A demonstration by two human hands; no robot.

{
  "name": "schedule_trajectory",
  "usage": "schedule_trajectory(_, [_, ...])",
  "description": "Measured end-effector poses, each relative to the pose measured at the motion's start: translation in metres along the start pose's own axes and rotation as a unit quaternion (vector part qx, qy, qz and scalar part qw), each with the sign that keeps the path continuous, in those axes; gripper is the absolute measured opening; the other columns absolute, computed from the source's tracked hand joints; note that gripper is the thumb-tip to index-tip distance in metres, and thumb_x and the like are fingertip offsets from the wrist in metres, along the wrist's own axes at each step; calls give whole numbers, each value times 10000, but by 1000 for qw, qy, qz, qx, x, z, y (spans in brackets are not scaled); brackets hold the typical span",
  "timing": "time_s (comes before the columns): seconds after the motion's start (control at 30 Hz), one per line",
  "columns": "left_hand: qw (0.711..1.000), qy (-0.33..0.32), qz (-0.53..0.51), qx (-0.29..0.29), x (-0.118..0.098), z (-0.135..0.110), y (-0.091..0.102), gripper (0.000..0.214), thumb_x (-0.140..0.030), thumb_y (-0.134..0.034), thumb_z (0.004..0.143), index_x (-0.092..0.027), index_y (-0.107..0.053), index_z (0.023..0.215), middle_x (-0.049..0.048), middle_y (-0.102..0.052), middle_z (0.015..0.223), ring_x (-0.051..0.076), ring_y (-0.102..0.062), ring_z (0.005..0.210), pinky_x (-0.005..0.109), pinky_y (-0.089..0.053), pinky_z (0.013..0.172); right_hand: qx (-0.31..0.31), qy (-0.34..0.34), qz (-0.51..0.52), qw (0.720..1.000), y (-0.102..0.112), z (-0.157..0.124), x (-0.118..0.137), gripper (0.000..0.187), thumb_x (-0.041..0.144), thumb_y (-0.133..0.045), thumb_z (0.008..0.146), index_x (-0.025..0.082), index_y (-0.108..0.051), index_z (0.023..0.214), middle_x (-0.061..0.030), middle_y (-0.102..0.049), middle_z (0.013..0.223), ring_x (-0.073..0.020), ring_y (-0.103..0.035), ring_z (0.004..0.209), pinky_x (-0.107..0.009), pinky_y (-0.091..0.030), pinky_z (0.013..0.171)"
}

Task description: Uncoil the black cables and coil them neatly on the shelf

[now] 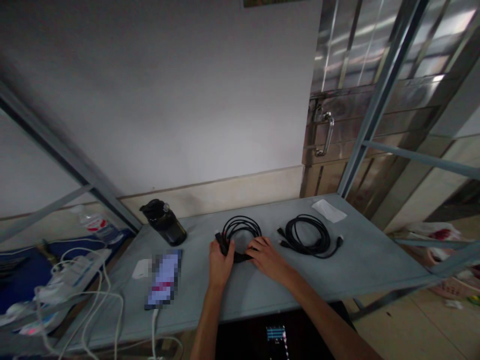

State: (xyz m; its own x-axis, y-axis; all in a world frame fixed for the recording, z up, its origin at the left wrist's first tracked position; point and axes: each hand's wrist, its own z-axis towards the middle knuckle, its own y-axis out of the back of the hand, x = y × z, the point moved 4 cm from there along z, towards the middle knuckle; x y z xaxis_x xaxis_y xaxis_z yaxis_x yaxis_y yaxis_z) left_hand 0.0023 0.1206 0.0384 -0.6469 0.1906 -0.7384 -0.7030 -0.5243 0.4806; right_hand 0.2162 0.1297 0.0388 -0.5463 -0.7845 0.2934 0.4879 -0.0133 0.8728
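A black cable is wound into a loop on the grey table, in front of me. My left hand grips the loop's left side, where a dark plug points up and left. Fingers of my right hand are closed on the near right part of the same loop. To the right lies a second coiled black cable, its plug ends sticking out at both sides; neither hand touches it.
A black bottle and a blurred-out phone with a white cord stand and lie left. A white paper lies at the back right. Metal posts rise at the table's corners. White cords and a power strip are far left.
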Motion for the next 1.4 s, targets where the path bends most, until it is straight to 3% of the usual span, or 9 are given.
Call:
schedule_trajectory(0.2, [998,-36,47,-16,12,3,-5,482,-501,-658,1006,-150,-709,1332,223,-726,1320,441,-630,1362,673,-454,1251,2,9,8,1000,-1,0,2,139,241,-721,1126,249,-788,1247,-55,-737,1289,-247,-585,1334,-446,-435,1210])
schedule_trajectory(0.37, [998,-20,45,-40,28,2,-12,613,-457,-671,995,-148,-573,1515,231,-658,1446,424,-612,1440,677,-471,1266,-14,-14,38,999,0,-2,-1,248,194,-783,1077,260,-784,1316,-49,-741,1309,-250,-580,1377,-451,-430,1245])
schedule_trajectory(0.53, [997,-22,46,-53,34,0,-12,658,-456,-650,1026,-140,-509,1585,236,-620,1493,402,-608,1459,649,-497,1269,-35,-40,81,995,-1,-4,-7,390,390,-915,998,277,-781,1347,-62,-737,1321,-276,-594,1377,-469,-469,1241])
schedule_trajectory(0.73, [992,-103,61,-31,13,1,-7,429,-406,-658,1067,-233,-673,1459,174,-662,1535,379,-591,1491,645,-474,1300,-53,-34,88,994,2,-4,-5,264,369,-876,1031,270,-815,1268,-64,-737,1276,-272,-607,1333,-467,-494,1227])
schedule_trajectory(0.9, [978,-192,44,70,-15,-5,-12,183,-331,-647,1089,-270,-792,1183,107,-804,1297,329,-710,1327,583,-542,1211,-61,-34,78,995,4,-4,-4,168,307,-797,1086,272,-822,1249,-66,-731,1259,-276,-606,1310,-466,-505,1199])
schedule_trajectory(1.1, [970,-204,56,122,-33,-12,-15,172,-339,-687,1071,-265,-762,935,60,-797,956,295,-755,1007,522,-568,1039,-78,-55,56,994,2,-4,-8,153,214,-753,1091,260,-805,1228,-81,-728,1263,-295,-607,1301,-508,-509,1183])
schedule_trajectory(1.27, [967,-203,68,141,-38,-15,-14,92,-331,-737,1020,-259,-758,968,63,-787,957,307,-746,998,533,-545,1026,-108,-88,64,988,-2,-7,-17,205,197,-769,1057,244,-771,1256,-105,-713,1302,-319,-623,1297,-528,-553,1148])
schedule_trajectory(1.4, [963,-203,90,155,-40,-17,-15,112,-361,-759,1008,-252,-760,981,75,-785,983,312,-755,1020,517,-553,993,-126,-112,78,983,-6,-9,-25,381,153,-780,1000,245,-740,1368,-133,-641,1517,-341,-581,1469,-566,-504,1273])
